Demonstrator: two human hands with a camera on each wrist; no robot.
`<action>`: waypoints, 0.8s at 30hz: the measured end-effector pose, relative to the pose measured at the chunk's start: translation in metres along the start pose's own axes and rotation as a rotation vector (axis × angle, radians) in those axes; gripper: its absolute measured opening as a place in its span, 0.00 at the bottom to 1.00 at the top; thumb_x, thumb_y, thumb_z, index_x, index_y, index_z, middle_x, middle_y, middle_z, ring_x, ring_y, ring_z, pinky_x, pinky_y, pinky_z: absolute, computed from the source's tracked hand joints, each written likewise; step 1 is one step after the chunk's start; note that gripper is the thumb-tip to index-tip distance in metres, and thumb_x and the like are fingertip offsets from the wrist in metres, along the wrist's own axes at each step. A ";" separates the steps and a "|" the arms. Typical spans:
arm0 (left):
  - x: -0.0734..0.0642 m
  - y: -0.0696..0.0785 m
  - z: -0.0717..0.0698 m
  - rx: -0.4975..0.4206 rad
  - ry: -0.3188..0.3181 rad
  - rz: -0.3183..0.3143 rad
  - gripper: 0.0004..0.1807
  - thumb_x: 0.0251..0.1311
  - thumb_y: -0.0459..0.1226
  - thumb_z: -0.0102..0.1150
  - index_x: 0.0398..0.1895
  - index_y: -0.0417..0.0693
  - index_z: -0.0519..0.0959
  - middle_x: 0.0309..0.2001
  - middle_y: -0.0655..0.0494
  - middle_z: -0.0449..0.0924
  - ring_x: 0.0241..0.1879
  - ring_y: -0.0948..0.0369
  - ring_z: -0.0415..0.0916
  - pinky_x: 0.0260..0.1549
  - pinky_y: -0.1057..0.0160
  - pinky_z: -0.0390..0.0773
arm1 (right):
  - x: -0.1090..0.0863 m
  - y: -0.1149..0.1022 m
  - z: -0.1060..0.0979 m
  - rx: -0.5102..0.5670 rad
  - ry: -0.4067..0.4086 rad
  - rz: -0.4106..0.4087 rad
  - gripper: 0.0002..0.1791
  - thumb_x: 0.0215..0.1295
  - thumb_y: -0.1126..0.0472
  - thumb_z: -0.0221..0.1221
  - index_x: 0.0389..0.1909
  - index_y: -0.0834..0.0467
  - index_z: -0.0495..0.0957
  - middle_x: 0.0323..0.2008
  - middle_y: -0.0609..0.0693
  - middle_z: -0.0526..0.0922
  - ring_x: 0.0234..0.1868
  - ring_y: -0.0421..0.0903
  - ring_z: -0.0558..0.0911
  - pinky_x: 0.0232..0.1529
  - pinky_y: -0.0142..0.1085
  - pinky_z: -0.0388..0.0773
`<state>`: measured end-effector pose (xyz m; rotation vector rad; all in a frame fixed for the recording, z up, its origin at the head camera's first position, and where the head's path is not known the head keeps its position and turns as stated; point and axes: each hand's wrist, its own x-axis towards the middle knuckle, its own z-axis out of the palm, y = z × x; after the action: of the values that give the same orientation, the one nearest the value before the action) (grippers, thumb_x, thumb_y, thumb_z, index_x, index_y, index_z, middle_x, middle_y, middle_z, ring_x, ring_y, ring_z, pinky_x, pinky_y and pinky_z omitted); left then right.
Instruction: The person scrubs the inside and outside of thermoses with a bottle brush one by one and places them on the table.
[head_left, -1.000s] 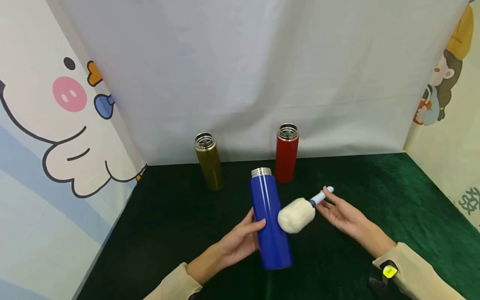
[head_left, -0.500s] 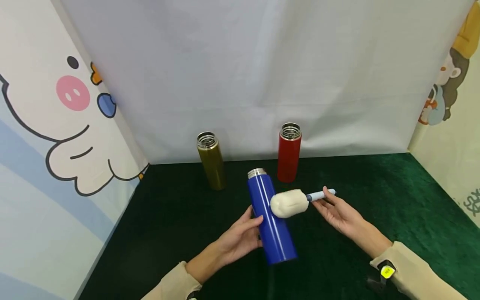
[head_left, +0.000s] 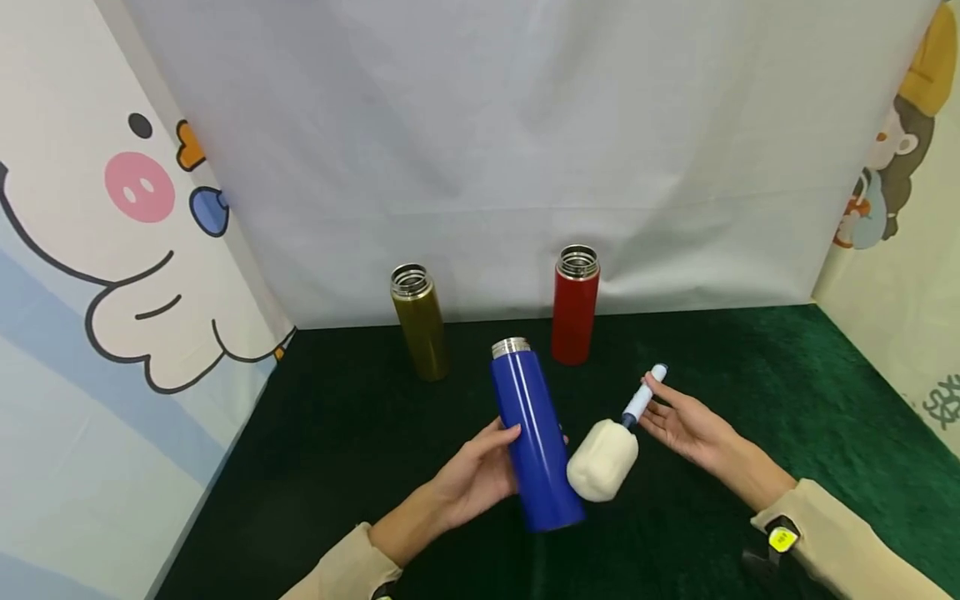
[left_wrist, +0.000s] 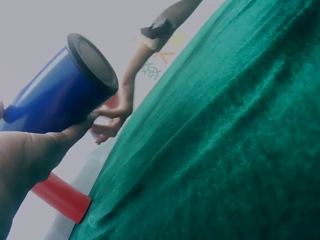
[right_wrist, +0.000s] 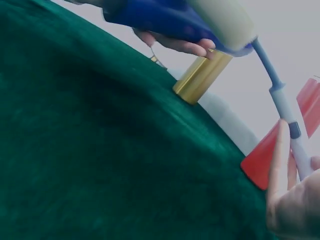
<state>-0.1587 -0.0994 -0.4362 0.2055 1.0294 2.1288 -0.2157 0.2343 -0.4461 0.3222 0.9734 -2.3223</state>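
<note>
A blue bottle [head_left: 531, 442] without a lid is held tilted above the table by my left hand [head_left: 480, 471], thumb on the near side and fingers behind. Its steel neck [head_left: 511, 348] points up and away. My right hand [head_left: 690, 429] pinches the pale handle [head_left: 645, 397] of a bottle brush by thumb and fingertips. The brush's cream sponge head [head_left: 602, 461] hangs down beside the lower part of the bottle; whether they touch I cannot tell. In the right wrist view the sponge head [right_wrist: 225, 22] overlaps the blue bottle [right_wrist: 160, 20].
Behind the hands stand a gold bottle [head_left: 422, 329] on the left and a red bottle [head_left: 575, 312] on the right, both upright with open mouths. Dark green cloth [head_left: 322, 450] covers the table. A white curtain [head_left: 480, 167] hangs at the back, printed panels [head_left: 75, 275] at the sides.
The brush head rose along the bottle's side, then swung down to its lower right. The blue bottle tilted slightly, its neck shifting left. Both hands kept their hold.
</note>
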 end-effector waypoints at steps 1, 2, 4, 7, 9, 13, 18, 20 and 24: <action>-0.001 -0.001 0.001 0.003 0.000 -0.015 0.35 0.78 0.44 0.43 0.82 0.63 0.41 0.76 0.49 0.61 0.71 0.52 0.65 0.74 0.39 0.58 | 0.003 -0.002 0.002 0.030 0.014 -0.005 0.06 0.78 0.54 0.52 0.51 0.47 0.74 0.46 0.47 0.76 0.46 0.40 0.82 0.53 0.29 0.83; -0.001 -0.001 0.002 0.010 -0.008 -0.021 0.36 0.78 0.44 0.43 0.82 0.63 0.41 0.76 0.48 0.61 0.71 0.52 0.66 0.75 0.38 0.57 | 0.006 -0.004 0.005 0.072 0.022 -0.006 0.08 0.78 0.54 0.53 0.53 0.46 0.70 0.46 0.48 0.77 0.45 0.41 0.83 0.54 0.29 0.82; -0.001 -0.003 0.003 0.026 -0.020 -0.026 0.36 0.78 0.44 0.44 0.82 0.65 0.40 0.76 0.48 0.62 0.70 0.52 0.67 0.74 0.39 0.58 | 0.009 -0.009 0.012 0.165 0.033 -0.014 0.16 0.76 0.54 0.54 0.58 0.43 0.62 0.45 0.49 0.77 0.44 0.43 0.84 0.55 0.28 0.82; -0.002 -0.004 0.003 0.046 -0.021 -0.030 0.37 0.78 0.44 0.45 0.81 0.67 0.39 0.76 0.48 0.61 0.70 0.52 0.66 0.71 0.40 0.62 | 0.010 -0.014 0.019 0.290 0.024 -0.045 0.30 0.75 0.55 0.55 0.68 0.36 0.51 0.47 0.51 0.78 0.45 0.46 0.87 0.61 0.27 0.78; -0.002 -0.004 0.002 0.055 -0.006 -0.021 0.37 0.78 0.44 0.46 0.81 0.66 0.41 0.73 0.51 0.64 0.69 0.53 0.67 0.69 0.42 0.65 | 0.010 -0.015 0.022 0.354 0.013 -0.074 0.39 0.75 0.56 0.55 0.75 0.32 0.43 0.47 0.54 0.79 0.48 0.47 0.87 0.66 0.27 0.74; -0.002 -0.004 -0.001 0.107 0.027 0.013 0.34 0.78 0.44 0.46 0.81 0.55 0.47 0.66 0.56 0.71 0.65 0.56 0.71 0.64 0.49 0.71 | 0.004 -0.015 0.018 0.432 0.016 -0.089 0.45 0.76 0.57 0.53 0.79 0.29 0.34 0.47 0.58 0.80 0.54 0.49 0.86 0.73 0.29 0.66; -0.003 0.001 -0.008 0.131 0.087 0.052 0.33 0.79 0.46 0.45 0.80 0.49 0.49 0.64 0.57 0.75 0.62 0.58 0.75 0.60 0.51 0.77 | -0.006 -0.009 0.005 0.342 0.088 -0.080 0.35 0.76 0.55 0.54 0.72 0.29 0.46 0.46 0.53 0.79 0.47 0.49 0.86 0.71 0.32 0.70; -0.004 0.004 -0.011 0.125 0.117 0.072 0.33 0.79 0.46 0.45 0.80 0.50 0.48 0.66 0.55 0.73 0.64 0.57 0.75 0.61 0.49 0.77 | -0.011 -0.007 -0.001 0.234 0.115 -0.102 0.29 0.76 0.53 0.54 0.67 0.33 0.50 0.45 0.49 0.79 0.45 0.46 0.85 0.67 0.33 0.76; -0.004 0.009 -0.015 0.114 0.168 0.113 0.33 0.80 0.46 0.44 0.81 0.53 0.47 0.73 0.50 0.66 0.68 0.55 0.71 0.68 0.42 0.71 | -0.018 -0.006 -0.012 -0.049 0.157 -0.190 0.20 0.76 0.48 0.52 0.61 0.38 0.55 0.44 0.41 0.80 0.46 0.37 0.83 0.55 0.32 0.82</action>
<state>-0.1677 -0.1145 -0.4383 0.1439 1.2649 2.2200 -0.2052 0.2540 -0.4428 0.4127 1.1812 -2.4681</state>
